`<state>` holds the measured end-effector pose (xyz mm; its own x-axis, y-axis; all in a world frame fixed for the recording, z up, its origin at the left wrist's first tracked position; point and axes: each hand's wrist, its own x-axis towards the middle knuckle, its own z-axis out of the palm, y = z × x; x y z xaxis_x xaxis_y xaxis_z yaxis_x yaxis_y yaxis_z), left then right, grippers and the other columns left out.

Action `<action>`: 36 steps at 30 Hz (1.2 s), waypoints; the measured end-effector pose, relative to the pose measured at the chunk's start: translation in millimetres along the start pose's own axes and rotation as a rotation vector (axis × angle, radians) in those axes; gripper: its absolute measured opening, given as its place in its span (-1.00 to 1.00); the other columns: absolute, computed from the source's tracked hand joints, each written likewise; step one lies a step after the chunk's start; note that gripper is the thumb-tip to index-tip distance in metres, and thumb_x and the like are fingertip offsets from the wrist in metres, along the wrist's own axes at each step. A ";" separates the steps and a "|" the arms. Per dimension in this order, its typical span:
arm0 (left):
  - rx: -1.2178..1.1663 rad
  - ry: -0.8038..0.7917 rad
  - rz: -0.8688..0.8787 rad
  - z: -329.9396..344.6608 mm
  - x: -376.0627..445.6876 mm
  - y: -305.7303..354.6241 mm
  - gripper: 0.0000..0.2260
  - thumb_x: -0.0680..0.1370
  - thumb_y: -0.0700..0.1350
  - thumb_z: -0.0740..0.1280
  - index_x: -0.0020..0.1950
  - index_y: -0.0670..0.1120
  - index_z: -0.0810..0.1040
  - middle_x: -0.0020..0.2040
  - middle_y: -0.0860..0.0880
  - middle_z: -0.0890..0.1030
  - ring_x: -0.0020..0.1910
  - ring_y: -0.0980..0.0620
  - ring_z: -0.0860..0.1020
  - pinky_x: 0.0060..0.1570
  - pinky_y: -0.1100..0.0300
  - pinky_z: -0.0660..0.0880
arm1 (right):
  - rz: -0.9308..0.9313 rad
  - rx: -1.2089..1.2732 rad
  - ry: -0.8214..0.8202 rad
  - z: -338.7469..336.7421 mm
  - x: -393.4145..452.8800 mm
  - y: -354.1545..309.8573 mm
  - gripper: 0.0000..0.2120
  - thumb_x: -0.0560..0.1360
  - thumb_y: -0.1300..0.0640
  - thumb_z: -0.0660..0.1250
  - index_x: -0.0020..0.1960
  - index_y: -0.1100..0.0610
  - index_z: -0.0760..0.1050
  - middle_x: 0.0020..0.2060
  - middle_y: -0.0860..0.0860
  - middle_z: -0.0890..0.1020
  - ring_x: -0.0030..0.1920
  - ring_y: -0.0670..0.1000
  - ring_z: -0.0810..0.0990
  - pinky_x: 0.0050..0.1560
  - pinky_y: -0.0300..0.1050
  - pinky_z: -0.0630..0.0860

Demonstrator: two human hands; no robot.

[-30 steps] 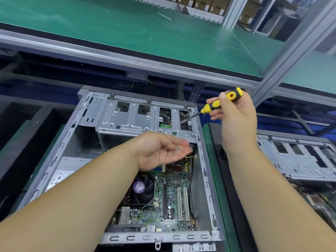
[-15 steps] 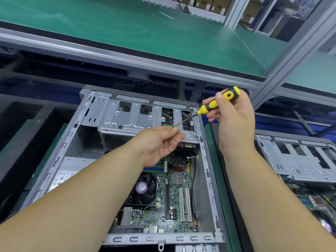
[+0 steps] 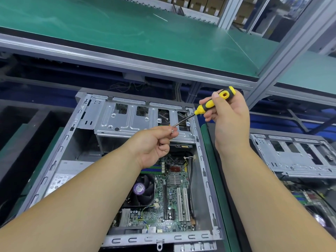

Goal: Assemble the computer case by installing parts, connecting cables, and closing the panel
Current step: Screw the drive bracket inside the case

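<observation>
The left hand (image 3: 154,142) pinches a tiny screw (image 3: 172,130). The right hand (image 3: 227,113) grips the screwdriver (image 3: 209,106), whose tip points down-left, almost touching the screw.

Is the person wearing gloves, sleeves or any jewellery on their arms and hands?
No. Both the left hand and the right hand are bare, without gloves, rings or a watch. Both forearms are uncovered as far as the picture's edge, so no sleeve shows.

Left hand (image 3: 154,142) raised, fingertips pinched together, right hand (image 3: 229,113) raised, fingers curled
</observation>
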<state>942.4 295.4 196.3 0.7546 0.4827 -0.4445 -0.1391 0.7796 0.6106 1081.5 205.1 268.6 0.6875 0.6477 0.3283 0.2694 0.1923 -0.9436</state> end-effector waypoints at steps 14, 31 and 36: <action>0.033 -0.001 0.129 -1.7 1.4 0.4 -0.94 0.58 -0.27 0.30 -0.08 -0.16 0.53 -0.28 -0.04 0.62 -0.50 0.19 0.31 -0.50 0.37 0.30 | -0.026 0.020 0.016 1.1 -2.5 -8.8 -0.92 0.59 0.09 0.26 -0.09 0.04 0.44 -0.19 0.06 0.70 -0.35 -0.01 0.55 -0.31 -0.22 0.50; 0.041 0.004 0.117 -0.4 -2.3 0.4 -0.93 0.60 -0.26 0.28 -0.05 -0.15 0.54 -0.28 -0.03 0.61 -0.49 0.18 0.29 -0.47 0.38 0.26 | -0.042 -0.041 -0.053 -3.0 -5.5 -3.8 -0.97 0.57 0.07 0.24 -0.03 -0.01 0.46 -0.14 0.05 0.71 -0.30 -0.03 0.56 -0.26 -0.19 0.52; 0.008 0.025 0.137 -0.7 -2.2 2.0 -0.91 0.60 -0.28 0.27 -0.07 -0.16 0.53 -0.26 -0.05 0.62 -0.50 0.19 0.29 -0.49 0.38 0.27 | 0.034 -0.015 -0.080 -5.4 1.3 0.5 -0.81 0.46 0.22 0.18 0.04 0.03 0.44 -0.15 0.07 0.73 -0.31 -0.03 0.56 -0.29 -0.24 0.51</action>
<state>940.0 296.2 198.0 0.7126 0.5943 -0.3728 -0.2342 0.7025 0.6721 1086.1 202.0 268.7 0.6408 0.7106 0.2907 0.2573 0.1580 -0.9533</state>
